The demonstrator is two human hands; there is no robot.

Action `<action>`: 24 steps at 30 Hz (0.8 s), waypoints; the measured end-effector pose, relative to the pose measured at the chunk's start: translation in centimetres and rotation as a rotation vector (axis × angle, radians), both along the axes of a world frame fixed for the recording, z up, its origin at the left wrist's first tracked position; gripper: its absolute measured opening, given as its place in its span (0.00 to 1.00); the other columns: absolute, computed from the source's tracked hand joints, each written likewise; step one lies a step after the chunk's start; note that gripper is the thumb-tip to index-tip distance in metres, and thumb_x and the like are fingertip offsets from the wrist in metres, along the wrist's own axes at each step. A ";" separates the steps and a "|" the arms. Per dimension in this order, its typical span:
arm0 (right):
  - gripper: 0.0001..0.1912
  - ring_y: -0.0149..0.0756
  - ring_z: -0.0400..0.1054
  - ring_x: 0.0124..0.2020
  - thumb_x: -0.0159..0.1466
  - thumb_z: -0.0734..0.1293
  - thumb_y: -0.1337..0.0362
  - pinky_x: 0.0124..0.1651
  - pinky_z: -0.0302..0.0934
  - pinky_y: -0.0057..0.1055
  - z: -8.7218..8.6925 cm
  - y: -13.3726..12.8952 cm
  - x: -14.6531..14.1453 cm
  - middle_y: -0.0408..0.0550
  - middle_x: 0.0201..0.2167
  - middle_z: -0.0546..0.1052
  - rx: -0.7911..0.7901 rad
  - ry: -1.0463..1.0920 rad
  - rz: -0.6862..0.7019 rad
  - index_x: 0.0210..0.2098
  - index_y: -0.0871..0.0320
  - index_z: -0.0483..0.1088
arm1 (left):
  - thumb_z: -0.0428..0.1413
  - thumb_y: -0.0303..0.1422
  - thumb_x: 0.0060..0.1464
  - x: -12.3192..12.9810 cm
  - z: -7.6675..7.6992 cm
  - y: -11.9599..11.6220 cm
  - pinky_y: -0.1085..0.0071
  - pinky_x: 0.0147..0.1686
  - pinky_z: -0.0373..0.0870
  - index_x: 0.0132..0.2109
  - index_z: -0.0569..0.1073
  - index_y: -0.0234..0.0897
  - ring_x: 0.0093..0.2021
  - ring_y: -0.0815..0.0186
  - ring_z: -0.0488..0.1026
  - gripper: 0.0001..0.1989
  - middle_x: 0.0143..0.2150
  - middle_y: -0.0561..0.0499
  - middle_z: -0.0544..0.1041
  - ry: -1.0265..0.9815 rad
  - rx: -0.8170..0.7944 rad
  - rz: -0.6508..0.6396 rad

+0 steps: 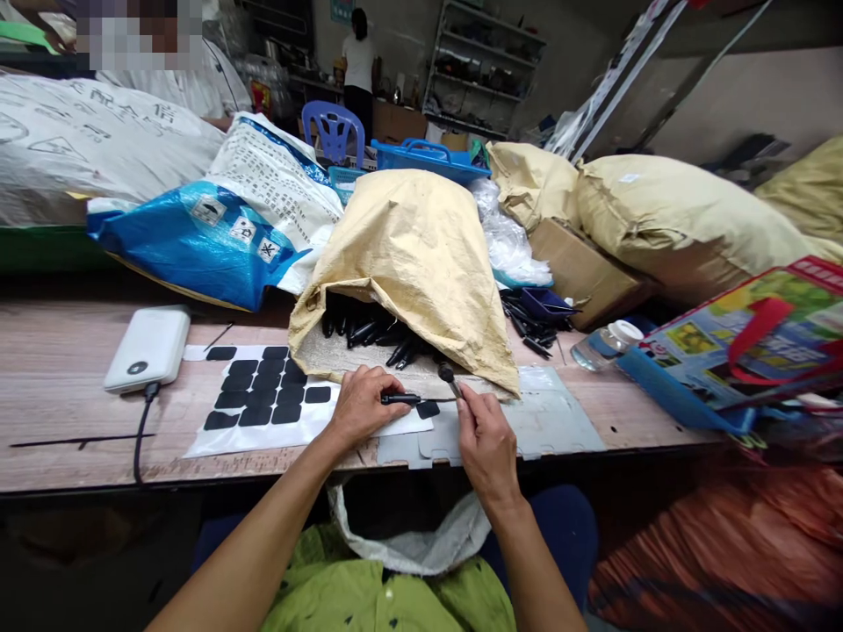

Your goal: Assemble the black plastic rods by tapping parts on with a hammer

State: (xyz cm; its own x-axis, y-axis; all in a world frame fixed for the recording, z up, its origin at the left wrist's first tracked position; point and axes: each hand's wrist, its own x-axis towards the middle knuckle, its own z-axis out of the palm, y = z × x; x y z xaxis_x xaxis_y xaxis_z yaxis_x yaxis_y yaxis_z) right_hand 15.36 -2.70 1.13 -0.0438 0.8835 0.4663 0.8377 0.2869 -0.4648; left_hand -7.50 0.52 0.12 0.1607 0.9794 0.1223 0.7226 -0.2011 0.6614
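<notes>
My left hand (363, 405) is low over the table, its fingers closed on a slim black pen-shaped piece (401, 398) that points right. In my right hand (488, 443) is a small tool with a dark round head (450, 377) and a narrow greyish shaft; its exact kind I cannot make out. The round head is up and left of my fingers, near the lip of a tan woven sack (421, 237). Inside the sack's open mouth lie several black pen-shaped pieces (369, 332). Beneath my left hand is a white sheet with black rounded stickers (260, 395).
A white power bank (148, 348) with a black cable sits at left. A grey board (559, 417), loose black pieces (530, 338), a small clear bottle (602, 342) and a blue tray (672, 391) are to the right. Filled sacks line the back; a white sack opening (408, 549) hangs at my lap.
</notes>
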 end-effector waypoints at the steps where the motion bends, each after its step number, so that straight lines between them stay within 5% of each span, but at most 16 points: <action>1: 0.19 0.38 0.70 0.44 0.74 0.57 0.60 0.49 0.64 0.33 0.4 -0.5 -0.6 0.51 0.43 0.75 -0.011 0.064 0.047 0.59 0.55 0.71 | 0.67 0.42 0.50 0.0 -0.1 0.0 0.58 0.50 0.60 0.40 0.82 0.47 0.46 0.56 0.69 0.10 0.39 0.52 0.79 0.000 0.007 0.003; 10: 0.21 0.38 0.72 0.47 0.74 0.57 0.63 0.51 0.68 0.33 1.0 -2.4 -3.7 0.52 0.45 0.76 -0.098 0.145 0.225 0.63 0.52 0.68 | 0.67 0.38 0.50 -0.1 0.1 0.1 0.58 0.50 0.60 0.38 0.82 0.46 0.47 0.56 0.70 0.08 0.40 0.52 0.80 -0.032 -0.029 0.002; 24: 0.24 0.34 0.68 0.36 0.74 0.56 0.66 0.45 0.65 0.29 1.1 -2.9 -3.3 0.46 0.35 0.68 -0.067 0.000 0.165 0.66 0.49 0.66 | 0.67 0.37 0.48 0.1 0.2 0.2 0.58 0.52 0.60 0.37 0.84 0.48 0.47 0.56 0.72 0.07 0.38 0.53 0.81 -0.071 -0.050 0.038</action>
State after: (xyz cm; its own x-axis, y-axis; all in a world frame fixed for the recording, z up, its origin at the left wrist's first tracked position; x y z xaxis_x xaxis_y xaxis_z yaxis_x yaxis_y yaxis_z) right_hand 12.06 -5.61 2.26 -0.1907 0.8936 0.4063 0.7822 0.3884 -0.4872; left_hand -7.40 0.72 0.36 0.1161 0.9898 0.0826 0.6800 -0.1398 0.7198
